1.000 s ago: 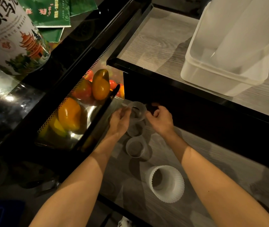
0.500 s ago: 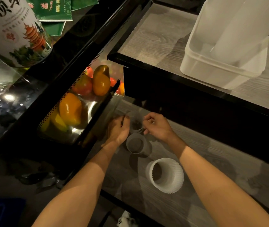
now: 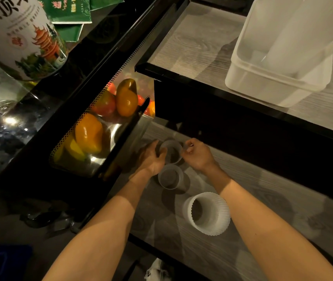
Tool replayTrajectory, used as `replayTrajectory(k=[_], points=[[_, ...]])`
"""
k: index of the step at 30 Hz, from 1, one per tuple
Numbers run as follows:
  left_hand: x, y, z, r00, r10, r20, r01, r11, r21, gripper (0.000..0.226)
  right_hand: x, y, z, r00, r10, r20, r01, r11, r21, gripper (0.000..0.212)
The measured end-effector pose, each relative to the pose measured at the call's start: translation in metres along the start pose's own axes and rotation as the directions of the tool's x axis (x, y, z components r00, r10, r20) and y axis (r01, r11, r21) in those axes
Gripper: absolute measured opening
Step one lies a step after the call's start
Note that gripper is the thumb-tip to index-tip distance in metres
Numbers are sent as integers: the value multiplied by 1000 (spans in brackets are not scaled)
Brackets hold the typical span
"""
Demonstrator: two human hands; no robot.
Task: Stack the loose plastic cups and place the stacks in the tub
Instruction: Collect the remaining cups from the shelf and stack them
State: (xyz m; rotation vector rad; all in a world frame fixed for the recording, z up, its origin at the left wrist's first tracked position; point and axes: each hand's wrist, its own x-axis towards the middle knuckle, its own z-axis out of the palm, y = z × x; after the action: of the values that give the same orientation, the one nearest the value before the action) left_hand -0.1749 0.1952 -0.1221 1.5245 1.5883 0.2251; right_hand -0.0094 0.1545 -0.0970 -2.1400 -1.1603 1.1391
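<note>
The small clear cup (image 3: 170,152) that both hands held raised a second ago has come down, and where three small rims showed in a row on the lower shelf (image 3: 263,209) there are now two. The left hand (image 3: 151,158) curls round the cup's left side; the right hand (image 3: 199,156) pinches its rim on the right with curled fingers. A second clear cup (image 3: 170,177) stands just in front of it, and a wider ribbed white cup (image 3: 207,212) nearer still, beside the right forearm.

A white tin (image 3: 19,37) at top left bears large black characters, "冻顶乌" (cut off by the frame edge), over a red pagoda. The print on the green packets (image 3: 70,11) beside it is too small to read.

The tub (image 3: 273,86) sits on the upper shelf (image 3: 192,41), well apart, with a tall stack of cups (image 3: 303,27) standing in it. That shelf's black edge overhangs the hands. Orange peppers (image 3: 88,132) lie in a metal tray (image 3: 139,128) just beside the left hand.
</note>
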Motion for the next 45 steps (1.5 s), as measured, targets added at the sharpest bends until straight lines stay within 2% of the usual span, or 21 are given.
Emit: replayTrajectory(k=[2, 5, 8, 11, 13, 16, 19, 22, 25, 28, 30, 32, 36, 39, 41, 43, 45], points=[[-1, -2, 0, 999, -47, 27, 48, 997, -55, 40, -2, 1, 0, 994, -8, 112, 9, 1000, -10, 49], [-3, 3, -1, 996, -57, 73, 69, 982, -174, 24, -4, 0, -2, 968, -70, 239, 55, 996, 68, 29], [-4, 11, -3, 999, -42, 1, 40, 946, -322, 20, -7, -8, -7, 979, -87, 185, 49, 979, 200, 27], [-13, 21, -9, 997, -22, -77, -14, 900, -436, 21, -15, -14, -20, 985, -130, 110, 99, 962, 253, 21], [-22, 24, -15, 993, 26, -116, -73, 902, -426, 27, -25, -15, -31, 978, -161, 134, 115, 947, 299, 19], [-35, 16, -21, 976, 145, -162, -197, 906, -374, 26, -41, -15, -47, 952, -171, 253, 74, 933, 351, 22], [-53, 7, -17, 976, 149, -160, -199, 905, -375, 25, -51, -7, -49, 918, -131, 374, -13, 933, 359, 26], [-66, -5, -9, 973, 151, -175, -207, 906, -368, 24, -56, 7, -41, 910, -101, 401, -43, 941, 334, 22], [-77, -19, -2, 967, 217, -135, -250, 914, -321, 25, -59, 20, -32, 920, -93, 380, -17, 961, 275, 22], [-76, -30, 7, 973, 206, -103, -225, 943, -245, 26, -60, 31, -25, 939, -71, 335, -15, 969, 246, 23], [-73, -35, 13, 984, 143, -102, -162, 963, -215, 33, -62, 36, -22, 948, -40, 315, -39, 969, 242, 25], [-74, -38, 16, 998, 42, -42, -52, 968, -245, 41, -64, 39, -19, 951, -16, 309, -65, 965, 253, 26], [-77, -31, 17, 998, -41, 56, 58, 932, -357, 23, -66, 33, -22, 940, -39, 340, -77, 943, 323, 14], [-76, -18, 13, 1000, 15, 15, -7, 909, -417, 25, -66, 19, -34, 944, -11, 329, -154, 868, 473, 16], [-77, -5, 6, 997, 65, -39, -75, 892, -445, 23, -68, 9, -48, 969, -10, 248, -104, 890, 445, 17], [-80, 10, 0, 987, 135, -85, -159, 881, -446, 22, -73, 0, -63, 978, -82, 192, -10, 899, 439, 17], [-85, 25, -6, 972, 188, -141, -230, 883, -410, 32, -79, -8, -73, 981, -144, 130, 74, 897, 437, 19]])
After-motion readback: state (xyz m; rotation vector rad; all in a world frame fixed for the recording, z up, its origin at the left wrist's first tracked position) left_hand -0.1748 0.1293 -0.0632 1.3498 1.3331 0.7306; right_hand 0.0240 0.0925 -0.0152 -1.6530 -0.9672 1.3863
